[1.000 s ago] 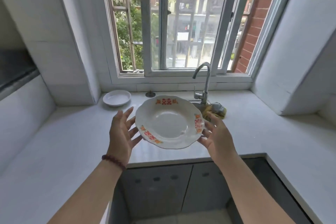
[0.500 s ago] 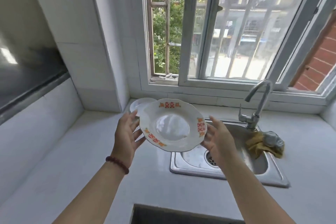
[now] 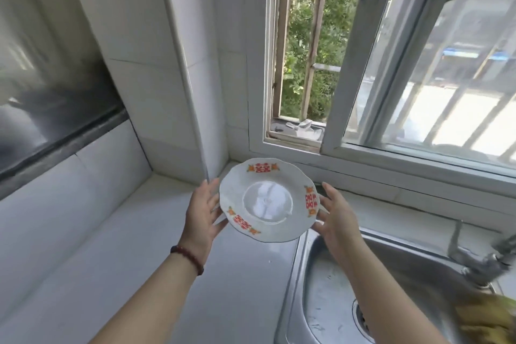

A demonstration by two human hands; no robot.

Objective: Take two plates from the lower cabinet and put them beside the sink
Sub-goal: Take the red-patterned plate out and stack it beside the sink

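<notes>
Both my hands hold a white plate (image 3: 268, 227) with red and orange rim marks, level and face up. My left hand (image 3: 201, 212) supports its left edge, and my right hand (image 3: 336, 213) supports its right edge. The plate hovers over the white counter (image 3: 223, 288) in the back corner, just left of the steel sink (image 3: 329, 288). The small white plate seen earlier on the counter is hidden behind the held plate.
A faucet (image 3: 474, 260) stands at the sink's back right, with a yellow cloth (image 3: 494, 318) below it. A tiled wall column (image 3: 173, 92) and the window sill (image 3: 363, 165) close off the corner behind the plate.
My hands have carried the plate forward and left, from in front of the sink to the back corner of the counter. The view has closed in, and the other plate has gone out of sight behind it.
</notes>
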